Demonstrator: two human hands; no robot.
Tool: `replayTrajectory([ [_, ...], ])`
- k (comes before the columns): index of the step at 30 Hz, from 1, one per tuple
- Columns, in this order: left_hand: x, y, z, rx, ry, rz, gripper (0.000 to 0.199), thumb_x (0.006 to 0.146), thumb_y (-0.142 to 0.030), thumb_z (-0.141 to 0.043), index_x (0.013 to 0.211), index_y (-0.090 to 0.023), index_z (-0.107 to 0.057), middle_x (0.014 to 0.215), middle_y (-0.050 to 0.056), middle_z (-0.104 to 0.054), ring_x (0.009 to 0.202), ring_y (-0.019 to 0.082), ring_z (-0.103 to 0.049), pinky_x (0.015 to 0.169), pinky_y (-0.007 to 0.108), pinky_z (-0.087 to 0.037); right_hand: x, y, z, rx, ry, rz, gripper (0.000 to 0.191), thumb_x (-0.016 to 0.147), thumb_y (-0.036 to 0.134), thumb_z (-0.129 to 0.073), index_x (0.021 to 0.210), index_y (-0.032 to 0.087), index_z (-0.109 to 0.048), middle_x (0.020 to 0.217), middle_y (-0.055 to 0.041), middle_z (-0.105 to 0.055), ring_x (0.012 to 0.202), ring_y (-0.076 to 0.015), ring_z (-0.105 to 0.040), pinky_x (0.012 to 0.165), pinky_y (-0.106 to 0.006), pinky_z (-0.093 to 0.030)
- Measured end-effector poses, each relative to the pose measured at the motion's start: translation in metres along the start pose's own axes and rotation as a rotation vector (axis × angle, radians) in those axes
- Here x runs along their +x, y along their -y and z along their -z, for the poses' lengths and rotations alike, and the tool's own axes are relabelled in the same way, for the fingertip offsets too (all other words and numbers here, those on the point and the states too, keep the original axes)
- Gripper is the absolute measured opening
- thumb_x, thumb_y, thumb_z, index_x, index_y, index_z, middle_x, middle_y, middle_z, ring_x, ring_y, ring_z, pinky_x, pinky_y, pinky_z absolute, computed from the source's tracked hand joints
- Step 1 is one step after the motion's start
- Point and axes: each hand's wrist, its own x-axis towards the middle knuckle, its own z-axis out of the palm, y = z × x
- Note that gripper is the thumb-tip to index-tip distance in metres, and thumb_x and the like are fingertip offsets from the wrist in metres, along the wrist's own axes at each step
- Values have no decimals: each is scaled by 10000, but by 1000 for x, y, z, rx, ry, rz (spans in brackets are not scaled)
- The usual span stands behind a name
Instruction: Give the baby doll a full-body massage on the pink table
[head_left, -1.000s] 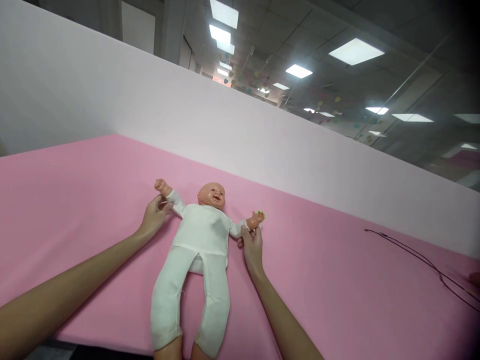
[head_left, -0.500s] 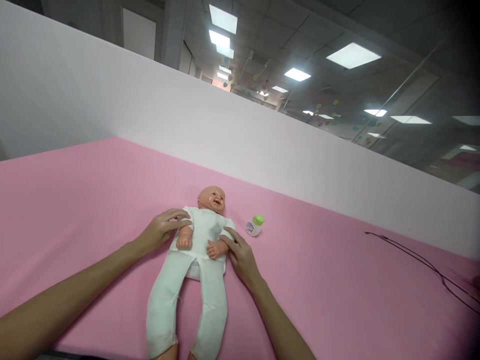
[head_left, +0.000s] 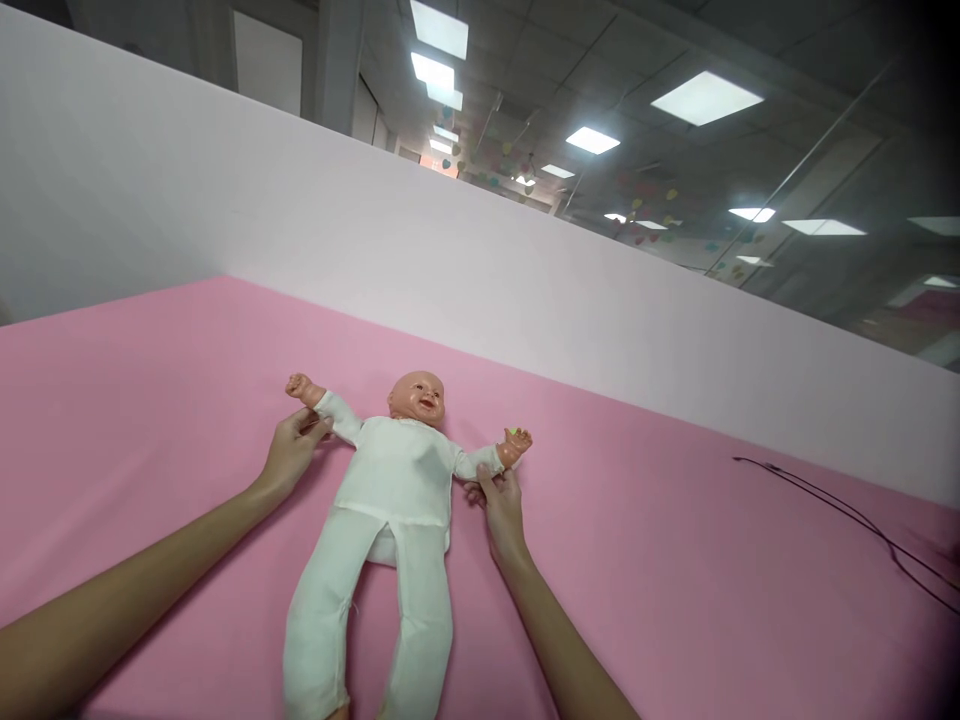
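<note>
A baby doll (head_left: 397, 475) in a white top and white trousers lies on its back on the pink surface (head_left: 637, 560), head away from me. Both its arms stretch out to the sides. My left hand (head_left: 291, 452) grips the doll's arm on the left by the sleeve near the wrist, fingers closed around it. On the other side, my right hand (head_left: 502, 508) holds the doll's other forearm from below, thumb on the sleeve. Behind the doll's hand on that side, only a bit of a green bottle cap (head_left: 514, 431) shows; the rest of the bottle is hidden.
A white partition (head_left: 480, 270) runs along the back of the pink surface and down its left side. Thin black cables (head_left: 840, 510) lie at the right. Ceiling lights (head_left: 706, 98) shine beyond the partition.
The doll's arms have swung from resting over its body out to both sides, my hands moving outward with them. The bottle, in full view before, is now mostly covered by the doll's hand.
</note>
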Motion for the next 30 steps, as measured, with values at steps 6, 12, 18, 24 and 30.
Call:
replayTrajectory([
  [6, -7, -6, -1, 188, 119, -258, 271, 862, -317, -636, 1076, -186, -740, 1157, 86, -747, 1084, 296, -681, 943, 409, -552, -10, 12, -6, -99, 94, 148, 419, 793, 385, -781, 1164, 216, -680, 1032, -82, -760, 892, -234, -713, 780, -356, -589],
  [12, -15, -4, -2, 420, 408, -642, 398, 932, -166, -467, 1102, -305, -799, 1227, 71, -731, 1183, 256, -636, 956, 421, -535, -17, 8, -7, -410, 411, 401, 419, 809, 145, -535, 1086, 311, -802, 1346, -41, -678, 1290, -252, -602, 1114, -444, -474],
  [18, -15, -3, -4, 354, 238, -430, 308, 922, -285, -564, 1168, -247, -745, 1238, 75, -727, 1145, 280, -653, 913, 386, -552, -15, 7, -11, -265, 240, 287, 359, 840, 233, -616, 1171, 270, -750, 1272, -64, -716, 1228, -267, -630, 1074, -447, -501],
  [24, -6, -5, -5, 92, 34, -96, 289, 868, -416, -640, 998, -161, -681, 1008, 88, -745, 931, 271, -693, 816, 373, -561, -7, 5, -6, -64, 20, 60, 418, 765, 537, -805, 946, 195, -646, 642, 8, -646, 558, -158, -571, 550, -285, -495],
  [30, -8, -3, -4, 151, 44, -165, 272, 872, -363, -628, 1041, -167, -714, 1064, 87, -755, 958, 275, -688, 828, 370, -552, -7, 8, -6, -46, 43, 74, 412, 771, 480, -817, 1032, 194, -676, 772, -30, -712, 645, -179, -633, 596, -299, -530],
])
